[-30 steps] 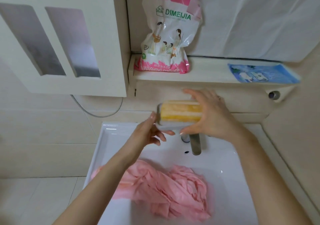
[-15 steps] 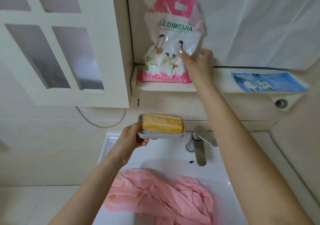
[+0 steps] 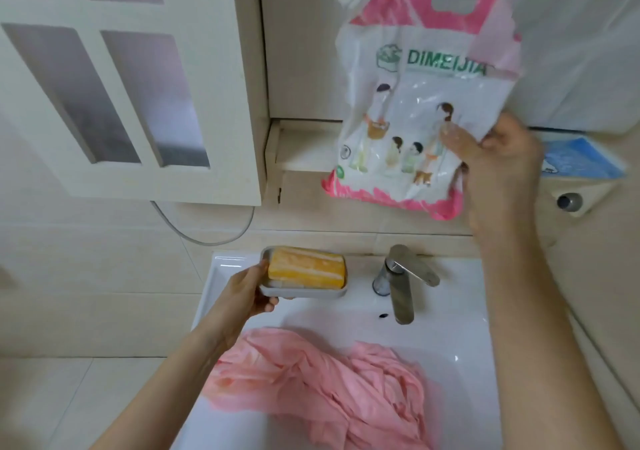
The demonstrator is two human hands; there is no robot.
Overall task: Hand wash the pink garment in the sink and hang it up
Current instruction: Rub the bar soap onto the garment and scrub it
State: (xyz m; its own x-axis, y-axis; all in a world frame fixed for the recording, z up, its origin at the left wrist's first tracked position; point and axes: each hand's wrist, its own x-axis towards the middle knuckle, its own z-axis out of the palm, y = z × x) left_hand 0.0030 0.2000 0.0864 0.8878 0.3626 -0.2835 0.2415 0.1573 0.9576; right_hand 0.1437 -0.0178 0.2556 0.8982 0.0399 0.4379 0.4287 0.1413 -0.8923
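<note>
The pink garment (image 3: pixel 322 383) lies crumpled in the white sink (image 3: pixel 446 331), below the chrome tap (image 3: pixel 401 283). My left hand (image 3: pixel 242 293) grips the left end of a grey soap dish (image 3: pixel 304 292) carrying a yellow soap bar (image 3: pixel 306 269), at the sink's back left corner. My right hand (image 3: pixel 495 172) holds the pink and white washing powder bag (image 3: pixel 419 103) by its lower right side, with the bag lifted off the shelf (image 3: pixel 304 148) and hanging above the tap.
A white cabinet door (image 3: pixel 131 78) with frosted panes stands open at upper left. A blue packet (image 3: pixel 581 158) lies on the shelf at right. A cable (image 3: pixel 207 234) loops under the cabinet. Tiled wall and floor lie to the left of the sink.
My right hand let go of the soap dish, reached to the shelf and took the washing powder bag, lifting it forward. My left hand kept the dish and lowered it to the sink's back corner.
</note>
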